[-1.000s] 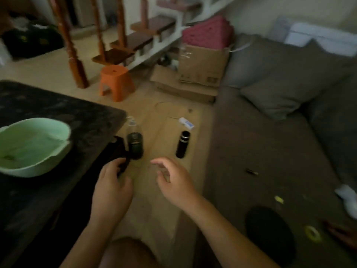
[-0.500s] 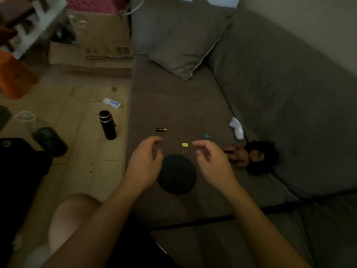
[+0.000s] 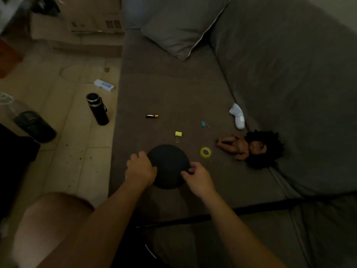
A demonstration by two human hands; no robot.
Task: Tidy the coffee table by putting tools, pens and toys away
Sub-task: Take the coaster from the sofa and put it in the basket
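A black round object lies on the grey sofa seat. My left hand grips its left rim with curled fingers. My right hand pinches its right rim. Beyond it on the seat lie a small battery, a yellow binder clip, a blue binder clip, a yellow tape roll, a doll with black hair and a white sock.
A grey pillow leans at the sofa's far end. On the tiled floor to the left stand a black flask and a clear bottle, with a white power strip and cardboard boxes farther back.
My view swung right from the coffee table to the sofa. Both hands came down from hovering above the black round object and now hold its rim.
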